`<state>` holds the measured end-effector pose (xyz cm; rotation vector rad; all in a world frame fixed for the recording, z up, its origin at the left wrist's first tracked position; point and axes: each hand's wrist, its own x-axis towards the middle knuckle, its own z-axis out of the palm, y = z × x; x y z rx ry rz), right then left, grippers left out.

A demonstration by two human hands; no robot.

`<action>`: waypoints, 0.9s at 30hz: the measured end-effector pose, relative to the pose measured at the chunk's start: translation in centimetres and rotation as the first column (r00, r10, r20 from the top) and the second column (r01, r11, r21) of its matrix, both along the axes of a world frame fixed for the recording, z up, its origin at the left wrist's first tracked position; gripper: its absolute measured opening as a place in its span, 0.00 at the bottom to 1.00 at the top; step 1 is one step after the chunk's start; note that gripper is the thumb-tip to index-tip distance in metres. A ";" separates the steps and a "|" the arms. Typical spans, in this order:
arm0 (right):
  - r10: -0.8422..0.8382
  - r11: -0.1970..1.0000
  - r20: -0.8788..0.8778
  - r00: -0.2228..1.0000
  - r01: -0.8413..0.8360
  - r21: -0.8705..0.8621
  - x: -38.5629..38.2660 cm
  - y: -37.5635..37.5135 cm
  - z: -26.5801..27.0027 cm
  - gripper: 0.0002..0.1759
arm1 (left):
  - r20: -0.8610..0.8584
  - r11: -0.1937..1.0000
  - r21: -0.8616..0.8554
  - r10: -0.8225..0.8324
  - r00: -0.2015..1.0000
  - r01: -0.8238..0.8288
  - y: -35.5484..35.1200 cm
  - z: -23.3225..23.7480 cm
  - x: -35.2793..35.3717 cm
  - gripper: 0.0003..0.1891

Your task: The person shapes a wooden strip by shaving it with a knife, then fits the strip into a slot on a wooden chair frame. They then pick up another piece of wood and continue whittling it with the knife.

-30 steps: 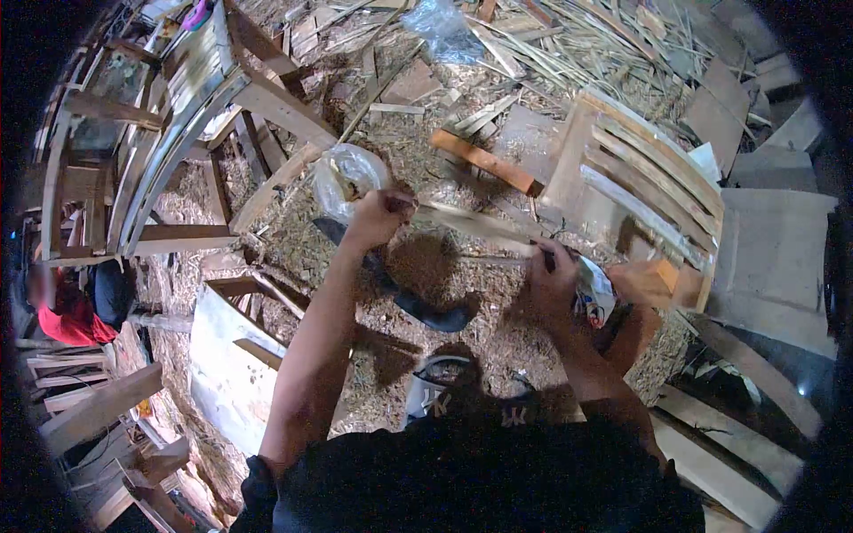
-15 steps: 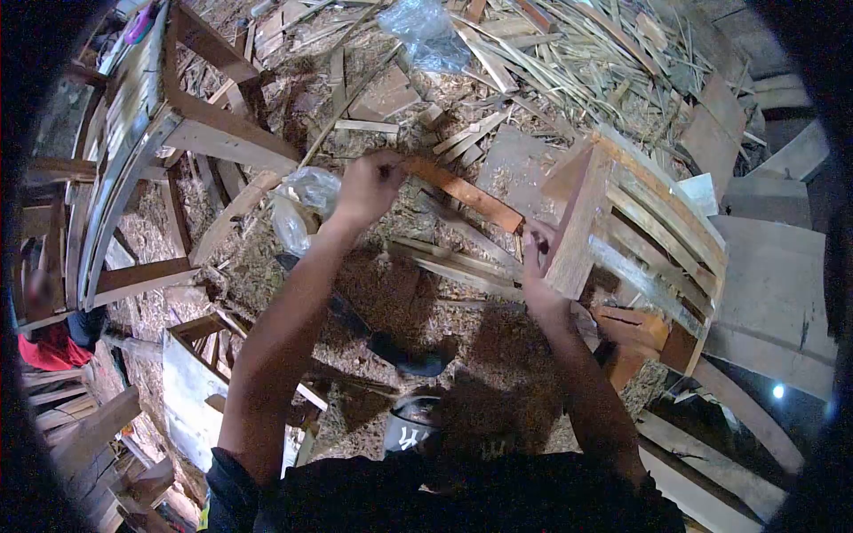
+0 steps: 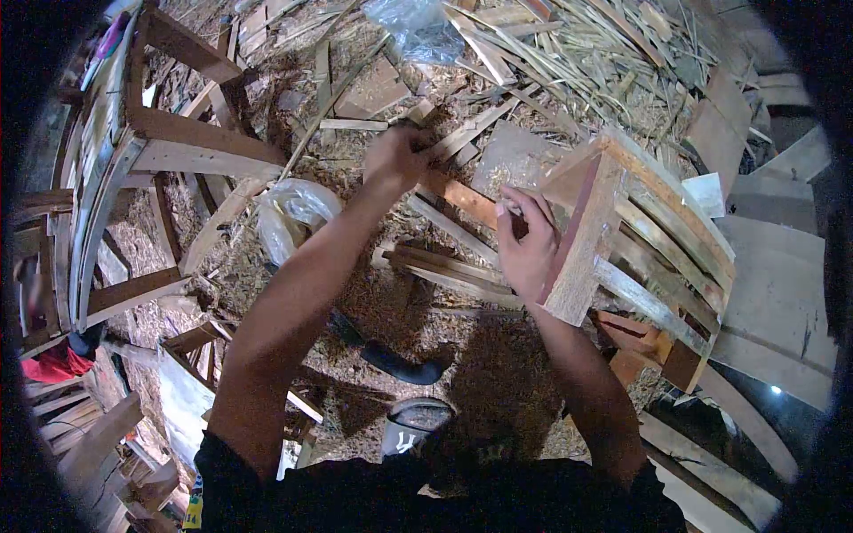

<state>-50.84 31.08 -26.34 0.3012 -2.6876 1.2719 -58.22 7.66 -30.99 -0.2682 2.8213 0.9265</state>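
Holding left hand (image 3: 396,162) by plank (image 3: 464,199), left of frame (image 3: 588,238); cannot tell whether pinching. Curving right hand (image 3: 529,244) beside frame, loosely, pinch unclear; best guarding knuckles there.

The left hand (image 3: 397,160) conceals one end of the flat, orange-brown wooden bar (image 3: 464,197); that hand's fingertips are indistinct.

The wood strip (image 3: 466,199) is flat, straight and orange-brown. It is left of the slatted wooden frame (image 3: 668,244), and it points slantwise toward that frame. Only its middle part shows; both of its ends are hidden.
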 end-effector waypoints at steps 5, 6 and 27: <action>-0.011 1.000 0.050 0.999 0.011 -0.002 -0.4 -0.2 -0.4 0.15 | 0.055 0.998 0.053 0.038 0.998 -0.041 -0.5 0.0 -0.3 0.20; -0.008 1.000 0.059 0.998 0.008 -0.004 -0.4 -0.2 -0.5 0.15 | 0.037 0.997 0.031 0.065 0.997 -0.066 -0.5 0.2 -0.3 0.19; -0.084 0.907 0.177 0.981 0.149 -0.394 1.0 -4.6 -0.9 0.17 | -0.070 0.899 0.429 0.128 0.989 -0.086 -12.5 11.9 10.2 0.13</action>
